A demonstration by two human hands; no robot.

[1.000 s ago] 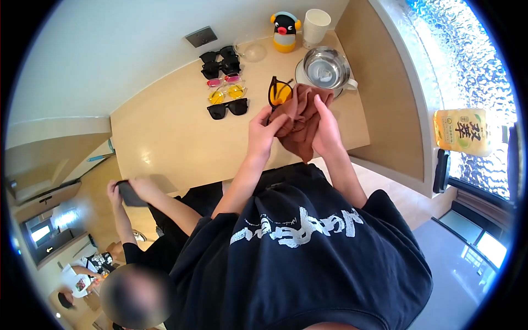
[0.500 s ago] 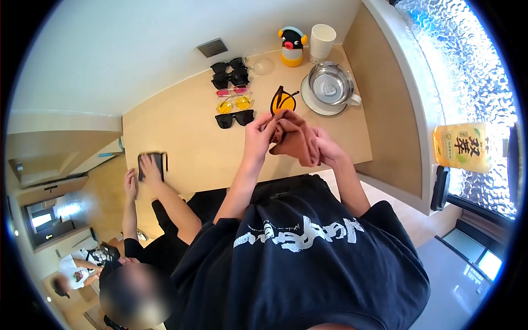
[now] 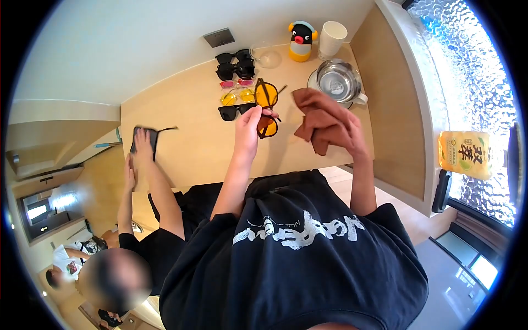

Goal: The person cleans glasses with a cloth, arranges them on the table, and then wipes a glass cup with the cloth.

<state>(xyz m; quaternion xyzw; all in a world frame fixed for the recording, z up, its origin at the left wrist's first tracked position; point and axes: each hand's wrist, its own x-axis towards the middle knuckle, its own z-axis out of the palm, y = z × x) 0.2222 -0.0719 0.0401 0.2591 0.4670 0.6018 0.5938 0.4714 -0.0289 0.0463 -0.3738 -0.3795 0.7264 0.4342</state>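
My left hand (image 3: 250,129) grips a pair of dark-framed sunglasses (image 3: 266,94) with orange-yellow lenses by the middle, held up above the table. To its right, my right hand (image 3: 355,135) is closed on a bunched brown cloth (image 3: 324,121), apart from the glasses. Just beyond my left hand lies a column of glasses on the table: black sunglasses (image 3: 229,113) nearest, then a yellow-lensed pair (image 3: 230,99), a pink-lensed pair (image 3: 229,84) and more black sunglasses (image 3: 235,70) toward the wall.
At the back right stand a penguin figure (image 3: 301,41), a white cup (image 3: 332,39) and a metal bowl (image 3: 336,80) on a plate. A bottle with a yellow label (image 3: 465,155) is at the window. On my left, another person's hand (image 3: 144,144) rests on a black case (image 3: 136,144).
The cloth has come off the orange-lensed sunglasses and moved right with my right hand. My left hand now holds the glasses in the open. The other person's case has turned slightly.
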